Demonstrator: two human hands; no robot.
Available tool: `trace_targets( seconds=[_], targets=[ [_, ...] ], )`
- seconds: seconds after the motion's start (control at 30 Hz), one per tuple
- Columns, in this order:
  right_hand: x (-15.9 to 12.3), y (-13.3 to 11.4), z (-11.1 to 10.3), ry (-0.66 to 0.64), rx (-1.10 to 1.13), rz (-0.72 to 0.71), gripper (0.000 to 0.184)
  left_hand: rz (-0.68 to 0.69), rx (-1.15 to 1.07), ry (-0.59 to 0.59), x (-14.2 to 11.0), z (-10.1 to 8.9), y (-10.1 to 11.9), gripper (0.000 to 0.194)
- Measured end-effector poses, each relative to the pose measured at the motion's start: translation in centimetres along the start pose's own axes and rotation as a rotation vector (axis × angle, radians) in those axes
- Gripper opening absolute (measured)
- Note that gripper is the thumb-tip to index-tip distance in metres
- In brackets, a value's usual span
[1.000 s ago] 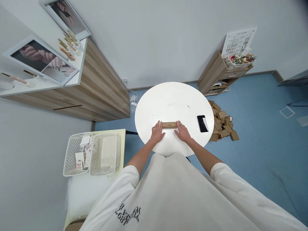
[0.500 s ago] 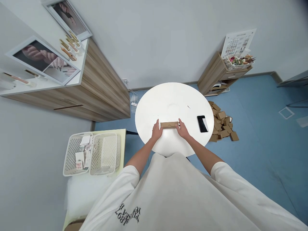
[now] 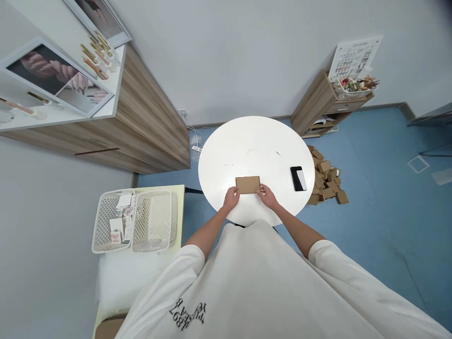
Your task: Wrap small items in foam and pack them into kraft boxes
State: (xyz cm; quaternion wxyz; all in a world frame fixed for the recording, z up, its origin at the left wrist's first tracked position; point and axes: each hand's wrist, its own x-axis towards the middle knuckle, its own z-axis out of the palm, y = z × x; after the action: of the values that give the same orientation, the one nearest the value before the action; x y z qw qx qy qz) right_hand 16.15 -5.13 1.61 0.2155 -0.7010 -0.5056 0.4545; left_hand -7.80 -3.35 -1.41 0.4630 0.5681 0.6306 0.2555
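A small brown cardboard box (image 3: 247,184) lies flat on the round white table (image 3: 256,146), near its front edge. My left hand (image 3: 231,198) pinches the box's near left corner. My right hand (image 3: 268,196) grips its near right corner, fingers curled on the edge. Both hands sit just in front of the box. A black phone (image 3: 298,178) lies on the table to the right, about a hand's width from my right hand.
A heap of several brown boxes (image 3: 326,181) lies on the blue floor right of the table. Two white mesh baskets (image 3: 136,220) stand on a yellow surface at my left. Wooden cabinets flank the table: a large one (image 3: 148,122) left, a small one (image 3: 319,106) right.
The cardboard piece showed as a narrow strip between my hands; now its broad face lies upward on the table. Both hands have slid back to its near corners.
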Motion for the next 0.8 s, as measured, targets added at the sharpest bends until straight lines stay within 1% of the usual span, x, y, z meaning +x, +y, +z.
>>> trace_targets(
  seconds=[0.07,0.13,0.2,0.3,0.4,0.47,0.63,0.8],
  targets=[
    [-0.2,0.4,0.1,-0.005,-0.044,-0.020,0.056,0.019,0.018,-0.006,-0.2,0.0,-0.4,0.030],
    [-0.2,0.3,0.1,0.011,-0.077,-0.049,0.054,0.053,0.038,0.006,-0.2,-0.1,-0.2,0.035],
    [-0.1,-0.1,0.1,0.018,-0.094,-0.065,0.051,0.091,0.055,0.004,-0.1,-0.2,0.2,0.041],
    [-0.2,-1.1,0.1,0.001,-0.109,-0.064,0.045,0.119,0.064,-0.035,-0.1,-0.2,1.0,0.050],
    [-0.8,-1.7,0.1,-0.007,-0.124,-0.089,0.039,0.119,0.071,-0.058,-0.3,0.0,1.7,0.054],
    [-1.2,-1.8,-0.2,0.010,-0.126,-0.122,0.037,0.125,0.081,-0.066,-0.5,0.2,2.1,0.054],
    [-1.7,-1.0,-1.5,0.093,-0.113,-0.163,0.036,0.163,0.102,-0.088,-0.5,1.1,3.9,0.053],
    [-1.7,0.8,-3.9,0.160,-0.104,-0.209,0.035,0.208,0.119,-0.095,-0.5,3.1,6.5,0.052]
  ],
)
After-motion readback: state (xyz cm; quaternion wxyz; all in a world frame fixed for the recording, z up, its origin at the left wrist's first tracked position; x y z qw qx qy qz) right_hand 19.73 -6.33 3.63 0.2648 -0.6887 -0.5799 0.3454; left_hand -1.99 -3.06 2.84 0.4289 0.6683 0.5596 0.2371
